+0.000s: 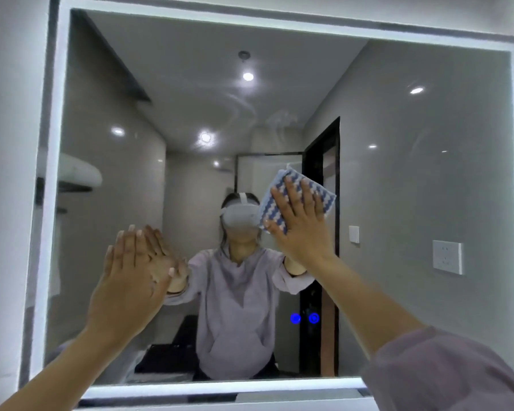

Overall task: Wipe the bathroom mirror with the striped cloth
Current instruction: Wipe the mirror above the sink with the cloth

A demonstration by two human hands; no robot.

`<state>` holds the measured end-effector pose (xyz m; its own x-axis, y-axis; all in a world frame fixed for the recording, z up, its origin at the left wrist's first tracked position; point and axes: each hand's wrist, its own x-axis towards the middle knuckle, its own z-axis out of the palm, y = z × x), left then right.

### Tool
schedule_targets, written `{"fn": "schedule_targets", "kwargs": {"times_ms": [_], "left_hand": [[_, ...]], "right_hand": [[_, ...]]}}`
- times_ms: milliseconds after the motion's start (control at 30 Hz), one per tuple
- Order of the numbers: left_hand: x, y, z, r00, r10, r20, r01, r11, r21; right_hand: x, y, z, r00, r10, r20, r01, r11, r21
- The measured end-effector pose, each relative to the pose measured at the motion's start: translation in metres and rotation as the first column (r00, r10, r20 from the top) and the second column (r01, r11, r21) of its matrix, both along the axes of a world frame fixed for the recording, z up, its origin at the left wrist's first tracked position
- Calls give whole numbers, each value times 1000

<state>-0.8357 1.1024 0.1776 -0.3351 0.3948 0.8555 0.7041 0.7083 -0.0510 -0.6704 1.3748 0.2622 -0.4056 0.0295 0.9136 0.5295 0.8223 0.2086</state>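
Note:
The bathroom mirror (428, 188) fills the view, a large pane with a lit white border. My right hand (301, 221) lies flat with spread fingers on the blue-and-white striped cloth (324, 192), pressing it against the glass near the middle. My left hand (131, 277) is open, fingers together and pointing up, its palm at the glass lower left and meeting its own reflection. Faint curved smears show on the glass above the cloth.
The mirror reflects a person in a lilac hoodie, ceiling lights, a dark door frame and wall sockets. Two blue lit touch buttons (304, 318) glow low on the glass. White wall (9, 114) borders the mirror at left and top.

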Motion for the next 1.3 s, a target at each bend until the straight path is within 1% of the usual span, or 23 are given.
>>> {"fn": "schedule_targets", "kwargs": {"times_ms": [100, 233, 400, 533, 600, 733, 800, 1100, 1300], "left_hand": [[19, 11, 2, 999, -32, -15, 32, 999, 25], [31, 21, 6, 998, -59, -21, 59, 998, 7], [41, 33, 27, 994, -89, -60, 90, 996, 24], [46, 41, 42, 987, -86, -136, 91, 995, 30], [42, 46, 46, 990, -78, -119, 80, 997, 8], [17, 54, 43, 998, -47, -35, 45, 998, -45], [9, 57, 38, 996, -84, -17, 84, 996, -13], [-8, 65, 31, 984, -161, -80, 165, 985, 51], [-9, 66, 30, 982, -173, -71, 177, 983, 52]], "right_hand": [[3, 0, 0, 1000, 17, 5, -17, 1000, 22], [4, 0, 0, 999, 30, 14, -30, 1000, 8], [6, 1, 1, 999, 22, 36, -23, 1000, 10], [6, -1, -1, 999, 22, 26, -22, 1000, 7], [6, -2, 0, 999, 21, 29, -21, 1000, 4], [8, -4, 0, 999, -2, 37, 2, 1000, 5], [7, -5, -1, 1000, 4, 23, -4, 1000, 7], [-7, -8, 8, 998, 0, -57, 3, 999, 51], [-22, -21, 35, 999, 7, -34, -5, 998, 56]]}}
